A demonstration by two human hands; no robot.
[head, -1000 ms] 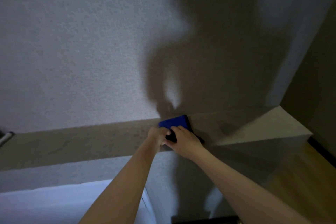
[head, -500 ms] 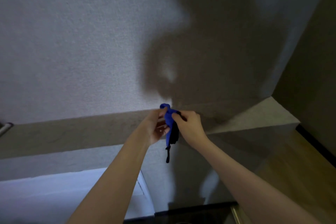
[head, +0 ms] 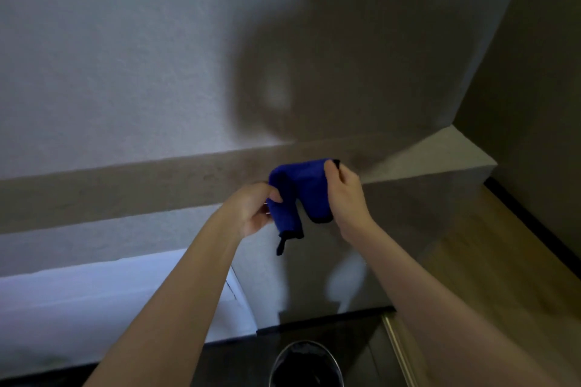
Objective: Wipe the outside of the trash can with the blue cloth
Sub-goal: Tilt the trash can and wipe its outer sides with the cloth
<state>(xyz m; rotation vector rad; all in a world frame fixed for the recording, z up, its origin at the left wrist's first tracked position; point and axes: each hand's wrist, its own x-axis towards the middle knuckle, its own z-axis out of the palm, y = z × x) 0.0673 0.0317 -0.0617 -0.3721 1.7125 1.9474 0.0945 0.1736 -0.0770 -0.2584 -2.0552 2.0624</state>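
Above the ledge [head: 125,188], mid-air: blue cloth [head: 301,192] with black edging, held up between both hands, partly unfolded, one black-trimmed corner hanging down. Left hand [head: 256,210]: fingers pinched on the cloth's left fold. Right hand [head: 345,198]: fingers clamped on its upper right edge. Bottom edge of view: trash can [head: 306,364], round rim, dark inside, well below the cloth, untouched.
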